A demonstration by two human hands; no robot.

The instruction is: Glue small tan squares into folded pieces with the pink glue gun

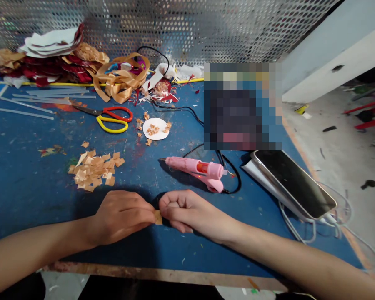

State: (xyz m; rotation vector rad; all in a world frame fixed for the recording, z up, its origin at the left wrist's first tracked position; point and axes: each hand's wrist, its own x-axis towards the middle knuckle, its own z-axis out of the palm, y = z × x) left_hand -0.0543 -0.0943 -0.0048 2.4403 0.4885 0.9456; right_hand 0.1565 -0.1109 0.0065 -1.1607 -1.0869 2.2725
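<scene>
My left hand (121, 216) and my right hand (187, 212) meet near the table's front edge, both closed in a pinch on one small tan ribbon piece (158, 217) between their fingertips. Just beyond the right hand lies a pink glue gun (200, 170) on its side, nozzle pointing left, its black cord looping behind it. A heap of cut tan ribbon pieces (93, 170) sits beyond the left hand. Farther back is a white paper disc (156, 128) with a few tan pieces on it.
Red-and-yellow scissors (112, 118) and clear glue sticks (34, 102) lie at the back left, before tangled gold ribbon (120, 79) and scraps. A phone (295, 183) rests at the right with white cables. The blue table (25, 187) ends at a perforated metal wall (175, 25).
</scene>
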